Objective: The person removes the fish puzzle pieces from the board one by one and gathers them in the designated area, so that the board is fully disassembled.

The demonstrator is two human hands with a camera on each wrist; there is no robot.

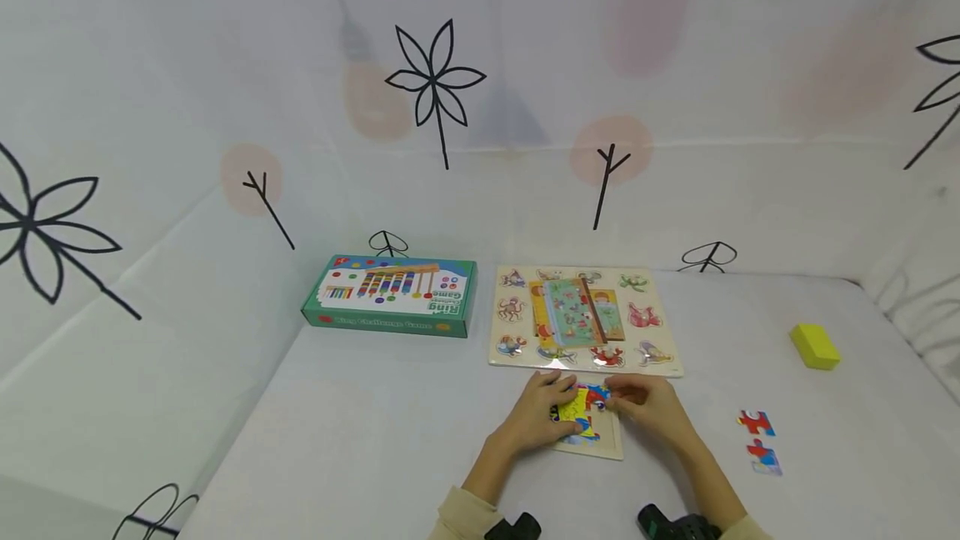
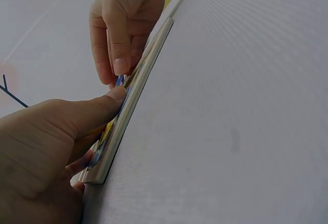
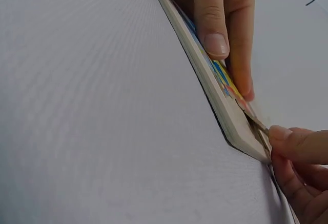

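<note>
A small wooden jigsaw puzzle board lies on the table, partly filled with yellow, blue and red pieces. My left hand rests across its left side, thumb and fingers spread over the colourful pieces. In the right wrist view the left thumb presses near the board's edge, its fingers stretched out beyond. At the upper right corner, my right hand pinches a puzzle piece between thumb and fingertips, tilted up from the board. Seen from the left wrist, the right fingers come down close to the left thumb.
Two loose puzzle pieces lie to the right, below a yellow block. Behind the hands is a large animal puzzle board with several colourful cards on it. A green game box stands at the back left.
</note>
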